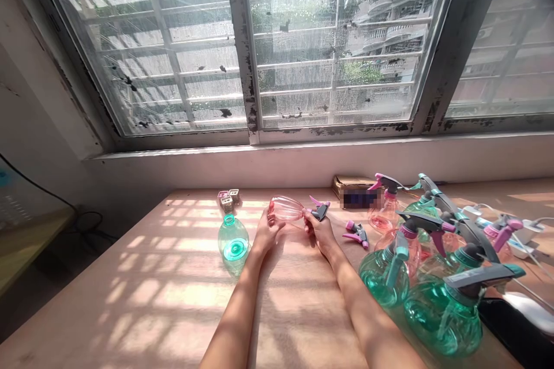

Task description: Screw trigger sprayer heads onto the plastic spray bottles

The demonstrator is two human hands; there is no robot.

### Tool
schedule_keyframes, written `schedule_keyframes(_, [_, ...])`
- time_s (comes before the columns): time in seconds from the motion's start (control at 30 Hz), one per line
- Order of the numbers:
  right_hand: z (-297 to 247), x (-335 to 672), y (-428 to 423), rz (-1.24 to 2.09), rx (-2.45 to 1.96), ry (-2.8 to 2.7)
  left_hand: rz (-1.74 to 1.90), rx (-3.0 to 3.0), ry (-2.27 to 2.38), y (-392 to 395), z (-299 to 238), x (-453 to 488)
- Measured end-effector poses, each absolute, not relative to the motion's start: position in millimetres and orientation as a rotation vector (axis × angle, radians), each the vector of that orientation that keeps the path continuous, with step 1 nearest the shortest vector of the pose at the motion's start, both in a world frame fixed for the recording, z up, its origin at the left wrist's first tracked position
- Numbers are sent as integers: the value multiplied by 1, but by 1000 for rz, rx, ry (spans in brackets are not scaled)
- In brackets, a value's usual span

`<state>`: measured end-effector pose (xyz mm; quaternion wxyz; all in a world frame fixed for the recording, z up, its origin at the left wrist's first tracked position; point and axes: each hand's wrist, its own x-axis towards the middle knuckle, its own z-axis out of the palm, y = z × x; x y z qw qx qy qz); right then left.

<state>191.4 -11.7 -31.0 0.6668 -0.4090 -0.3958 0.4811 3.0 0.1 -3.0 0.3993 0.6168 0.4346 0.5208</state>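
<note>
A clear pink bottle (288,207) lies tilted on its side between my hands, just above the table. My left hand (269,230) is closed round its base end. At the neck, my right hand (319,232) grips a grey and pink spray head (320,211); whether it is screwed on cannot be seen. A clear green bottle (234,242) without a spray head stands upright to the left of my left hand. Right of my right hand, another pink and grey spray head (357,234) lies loose on the table.
Several green and pink spray bottles (445,314) with heads on crowd the right side. Small square blocks (227,200) sit at the back left. Near the wall is a brown box (346,183). A black phone-like object (515,328) and white plugs (521,233) lie far right.
</note>
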Motion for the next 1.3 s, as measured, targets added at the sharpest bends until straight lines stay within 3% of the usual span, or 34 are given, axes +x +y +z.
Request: schedule_keyframes(1.3, [-35,191,-9,1075,-948,-871,1323,1541,1084,-3,-1,3])
